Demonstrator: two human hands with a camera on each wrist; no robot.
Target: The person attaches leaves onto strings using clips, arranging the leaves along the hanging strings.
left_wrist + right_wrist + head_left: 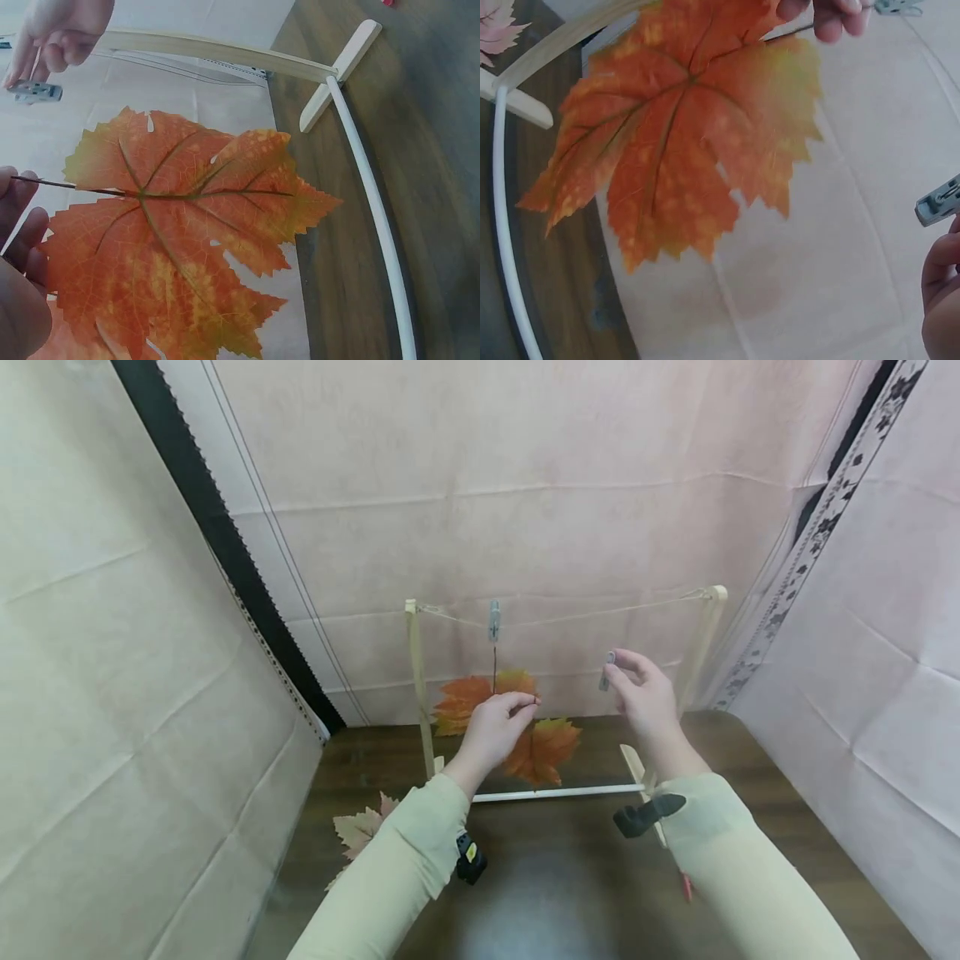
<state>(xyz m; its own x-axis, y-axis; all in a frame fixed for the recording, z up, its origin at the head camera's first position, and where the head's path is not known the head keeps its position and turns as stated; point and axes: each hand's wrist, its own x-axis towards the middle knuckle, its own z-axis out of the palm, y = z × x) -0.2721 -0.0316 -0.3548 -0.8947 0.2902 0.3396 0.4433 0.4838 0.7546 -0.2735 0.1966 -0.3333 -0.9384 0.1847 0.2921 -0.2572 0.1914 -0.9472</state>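
My left hand (491, 731) pinches the thin dark stem of an orange maple leaf (551, 750), which hangs below the fingers. The left wrist view shows this leaf (172, 225) broad and close, with its stem running to the fingertips. Thumb and fingers of my right hand (648, 697) hold a grey-blue clothespin (606, 673), off to the right and below the string. A second orange leaf (457, 700) hangs by its stem from another clothespin (494, 620) clipped on the string (592, 613); my left hand partly covers that leaf.
The string runs between two pale wooden posts (417, 685), with a white rod (570, 792) joining them low down. Paler leaves (356, 831) lie on the dark wooden table (555, 893) beside my left forearm. A small red object (686, 887) lies near the right sleeve. Cloth walls surround the table.
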